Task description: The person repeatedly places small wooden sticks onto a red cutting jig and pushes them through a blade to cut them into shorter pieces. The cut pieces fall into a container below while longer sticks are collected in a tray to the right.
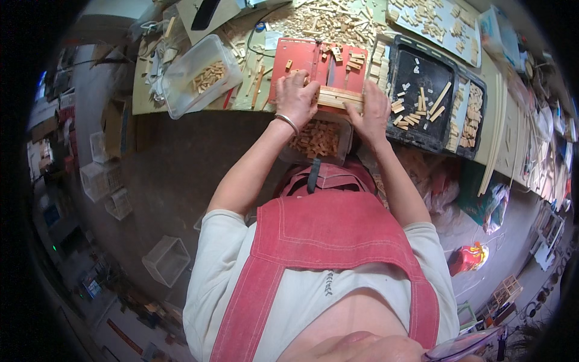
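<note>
A red board (294,50) lies at the near edge of the workbench. Across its front sits a pale wooden bar (338,98) that looks layered. My right hand (374,113) grips the bar's right end, thumb in front and fingers behind. At the other end, my left hand (294,99) has its fingers bent down onto the board and its thumb by the bar; what is under those fingers is hidden. Several small wooden blocks (356,60) lie on the board beyond the bar. Below the bench edge, a clear bin (345,145) holds many reddish-brown blocks (315,137).
To the left stands a clear plastic box (175,90) with small blocks in it. A black tray (437,136) with loose wood pieces lies to the right. Wood pieces (332,21) are heaped at the back. Long thin sticks (496,136) lie at the bench's right end.
</note>
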Demonstrator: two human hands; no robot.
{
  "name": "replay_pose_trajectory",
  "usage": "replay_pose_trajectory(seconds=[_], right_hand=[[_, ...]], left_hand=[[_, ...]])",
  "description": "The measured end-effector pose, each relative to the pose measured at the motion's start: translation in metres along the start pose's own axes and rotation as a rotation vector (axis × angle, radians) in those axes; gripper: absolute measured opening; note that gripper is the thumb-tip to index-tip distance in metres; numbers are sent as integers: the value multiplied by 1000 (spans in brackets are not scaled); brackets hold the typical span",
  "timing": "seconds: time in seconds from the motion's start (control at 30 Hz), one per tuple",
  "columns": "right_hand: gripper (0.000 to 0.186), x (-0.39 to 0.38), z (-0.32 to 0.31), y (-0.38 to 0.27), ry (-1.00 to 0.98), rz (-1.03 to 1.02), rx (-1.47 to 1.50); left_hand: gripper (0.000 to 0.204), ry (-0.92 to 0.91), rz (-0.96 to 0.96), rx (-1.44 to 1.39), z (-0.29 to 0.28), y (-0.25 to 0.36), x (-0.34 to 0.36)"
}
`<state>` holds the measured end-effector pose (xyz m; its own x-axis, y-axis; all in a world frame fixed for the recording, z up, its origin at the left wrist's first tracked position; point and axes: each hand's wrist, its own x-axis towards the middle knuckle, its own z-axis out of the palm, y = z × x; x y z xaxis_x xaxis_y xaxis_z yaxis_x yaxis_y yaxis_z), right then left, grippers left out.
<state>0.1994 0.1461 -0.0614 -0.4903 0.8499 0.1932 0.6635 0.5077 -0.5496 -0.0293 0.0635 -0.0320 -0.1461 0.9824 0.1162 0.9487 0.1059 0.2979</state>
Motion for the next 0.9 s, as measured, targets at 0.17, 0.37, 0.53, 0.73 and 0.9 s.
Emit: replay_pose_trajectory(seconds=[0.17, 0.37, 0.53, 0.73, 0.9], right_hand=[[67, 10, -5, -22, -109, -258, -40], [57, 13, 11, -20, -70, -270, 65], [52, 17, -3, -13, -121, -309, 62], [48, 19, -6, -6, -117, -323, 42], [48, 21, -7, -7, -101, -334, 48]], left_hand=[[48, 19, -8, 9, -3, 4, 1], [51, 26, -29, -51, 1, 2, -2], [69, 126, -96, -207, -6, 2, -18], [65, 222, -185, -272, -19, 8, -53], [60, 188, -222, -286, -26, 12, -81]])
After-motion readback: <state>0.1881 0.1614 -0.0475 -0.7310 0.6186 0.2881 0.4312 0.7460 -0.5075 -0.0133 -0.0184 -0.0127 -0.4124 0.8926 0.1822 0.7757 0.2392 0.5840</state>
